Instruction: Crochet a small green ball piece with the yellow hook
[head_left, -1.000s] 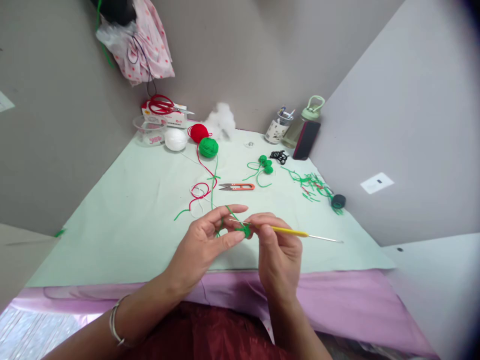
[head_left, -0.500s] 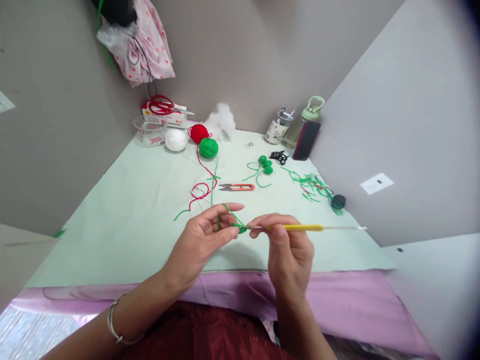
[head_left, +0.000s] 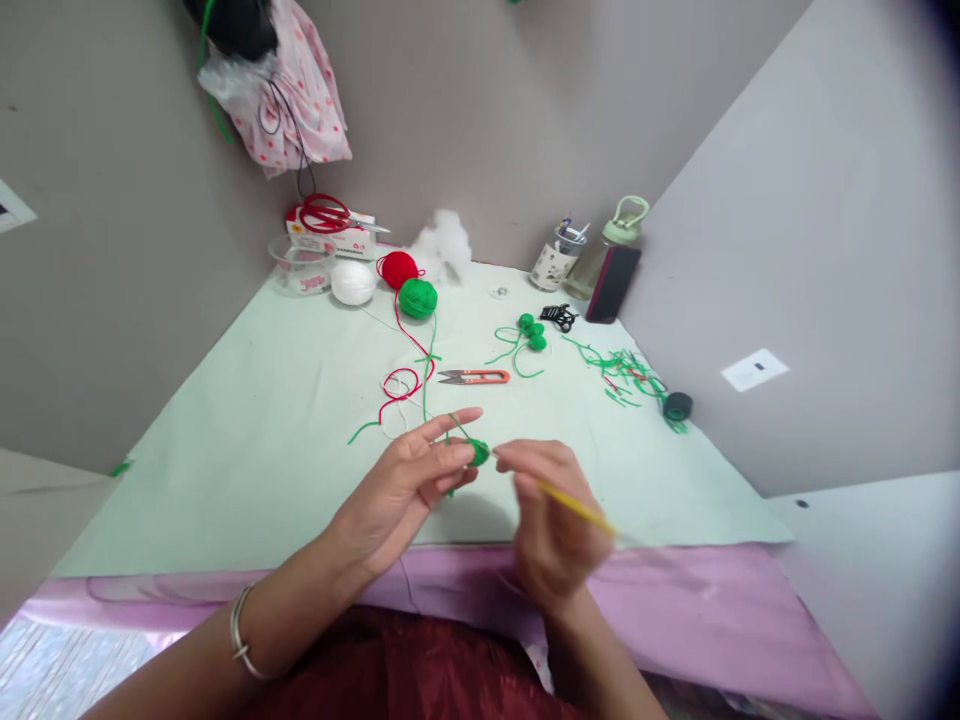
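Observation:
My left hand (head_left: 409, 480) pinches a small green crochet piece (head_left: 478, 453) above the near part of the pale green table cover (head_left: 262, 450), with the green yarn strand running over its index finger. My right hand (head_left: 551, 520), blurred by motion, is closed round a yellow-handled crochet hook (head_left: 577, 508) that slants down to the right, its tip at the green piece. The yarn leads back to a green yarn ball (head_left: 417, 297) at the far side.
Orange thread snips (head_left: 474, 377) lie mid-table by red yarn loops (head_left: 399, 385). Behind are a red yarn ball (head_left: 397, 268), a white ball (head_left: 352, 282), stuffing (head_left: 442, 242), red scissors (head_left: 324, 213), small green balls (head_left: 531, 331), yarn scraps (head_left: 626, 372), a bottle (head_left: 609, 245) and a phone (head_left: 613, 282).
The hook swung from pointing out level to the right to slanting down toward me. My right hand dropped lower and nearer; my left hand kept the green piece in about the same place.

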